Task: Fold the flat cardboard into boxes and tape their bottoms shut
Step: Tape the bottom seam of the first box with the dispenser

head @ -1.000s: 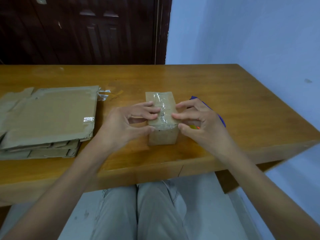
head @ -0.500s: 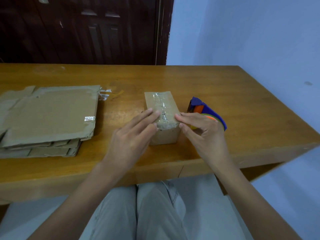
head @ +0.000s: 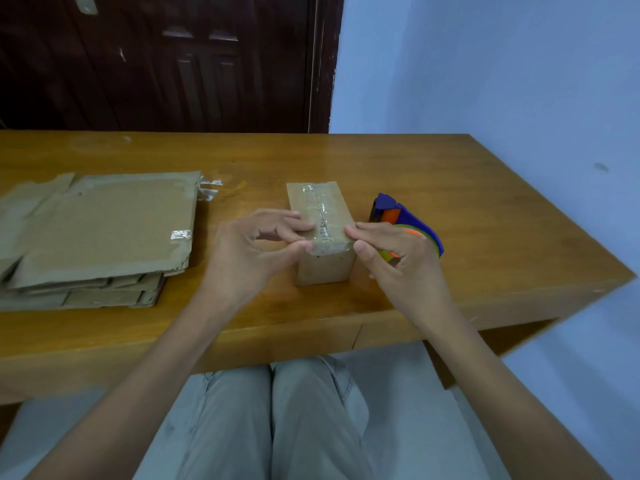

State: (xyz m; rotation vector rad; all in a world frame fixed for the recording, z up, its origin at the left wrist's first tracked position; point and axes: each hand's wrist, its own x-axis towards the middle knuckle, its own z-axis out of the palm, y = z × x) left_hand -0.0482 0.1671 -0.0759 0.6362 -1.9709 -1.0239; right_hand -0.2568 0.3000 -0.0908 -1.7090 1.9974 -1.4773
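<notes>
Head view: small brown taped cardboard box [head: 320, 233] sits near the bench [head: 485, 209] front edge; left hand [head: 256, 251] and right hand [head: 398, 261] pinch its near top corners. Probably light, crushable; grip its stiff edges.

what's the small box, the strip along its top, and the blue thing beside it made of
Small box: brown cardboard, matte, fibrous-looking.
Strip: apparently clear plastic tape, glossy and wrinkled, catching light.
Blue thing: a tape dispenser, likely hard plastic, smooth blue body with orange parts.
</notes>
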